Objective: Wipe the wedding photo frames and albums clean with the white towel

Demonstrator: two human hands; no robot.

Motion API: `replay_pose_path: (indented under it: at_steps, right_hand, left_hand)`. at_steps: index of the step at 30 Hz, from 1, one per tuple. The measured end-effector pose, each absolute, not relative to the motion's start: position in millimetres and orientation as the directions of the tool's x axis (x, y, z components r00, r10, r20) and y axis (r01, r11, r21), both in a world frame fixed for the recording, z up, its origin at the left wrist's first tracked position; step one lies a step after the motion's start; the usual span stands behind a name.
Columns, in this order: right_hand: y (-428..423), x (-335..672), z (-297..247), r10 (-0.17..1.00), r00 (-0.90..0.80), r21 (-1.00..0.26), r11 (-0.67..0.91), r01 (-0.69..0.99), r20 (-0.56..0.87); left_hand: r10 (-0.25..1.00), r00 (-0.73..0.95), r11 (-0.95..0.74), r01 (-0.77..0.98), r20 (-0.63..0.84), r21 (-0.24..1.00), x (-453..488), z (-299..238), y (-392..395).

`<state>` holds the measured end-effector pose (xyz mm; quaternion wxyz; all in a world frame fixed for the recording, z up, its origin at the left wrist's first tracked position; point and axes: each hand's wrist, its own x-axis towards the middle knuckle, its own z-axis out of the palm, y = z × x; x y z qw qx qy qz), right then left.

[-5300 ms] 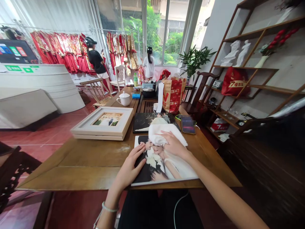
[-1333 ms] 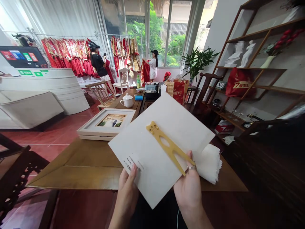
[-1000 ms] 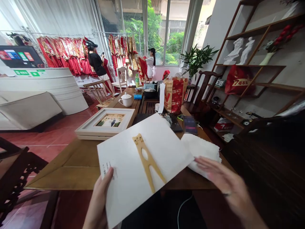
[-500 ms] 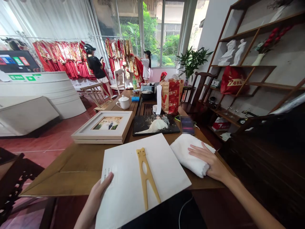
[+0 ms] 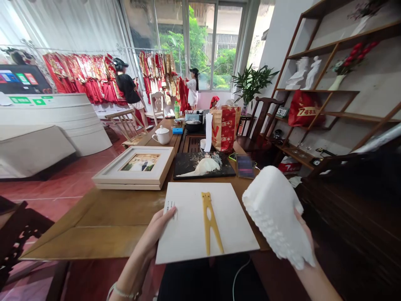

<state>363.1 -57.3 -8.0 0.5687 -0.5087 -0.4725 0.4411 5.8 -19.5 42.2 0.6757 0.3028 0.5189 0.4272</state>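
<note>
A white photo board [image 5: 191, 221] lies face down on the wooden table [image 5: 103, 217], a yellow stand piece [image 5: 209, 221] glued along its back. My left hand [image 5: 153, 234] grips the board's left edge, thumb on top by the printed label. My right hand [image 5: 305, 234] holds a folded white cloth [image 5: 275, 213] lifted above the table's right corner; the cloth hides most of the fingers.
Behind the board lie a dark photo panel [image 5: 203, 165], a stack of white picture frames [image 5: 134, 167] and a phone [image 5: 245, 166]. Farther back stand a teapot [image 5: 162, 134] and a red bag [image 5: 224, 127]. Two people stand by the red garment racks. Wooden shelves line the right wall.
The photo board was turned over from picture side up to back side up and laid flat on the table. My right hand has picked the cloth up off the table.
</note>
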Motion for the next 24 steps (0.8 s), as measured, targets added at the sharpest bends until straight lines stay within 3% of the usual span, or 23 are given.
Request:
replay_pose_path:
  at_steps: [5,10,13,17,20,24]
  right_hand:
    - [-52,341,-22,0.978,0.204,-0.952,0.014,-0.307,-0.051]
    - [-46,322,-15,0.940,0.288,-0.856,-0.010,-0.517,-0.185]
    - [-44,315,-7,0.924,0.284,-0.775,-0.021,-0.631,-0.256]
    - [-42,308,2,0.909,0.280,-0.672,0.000,-0.741,-0.309]
    - [-38,304,6,0.900,0.282,-0.641,0.005,-0.768,-0.332]
    - [-32,300,6,0.915,0.262,-0.676,-0.016,-0.737,-0.307]
  left_hand:
    - [0.910,0.099,0.413,-0.146,-0.402,0.899,15,38,0]
    - [0.986,-0.112,0.147,0.203,-0.126,0.968,18,34,12]
    - [0.996,-0.082,0.013,0.463,0.028,0.886,16,33,16]
    - [0.997,-0.007,-0.045,0.739,0.075,0.672,15,30,18]
    - [0.995,-0.018,-0.045,0.800,0.099,0.598,16,26,18]
    - [0.994,-0.039,-0.028,0.805,0.100,0.592,18,22,16]
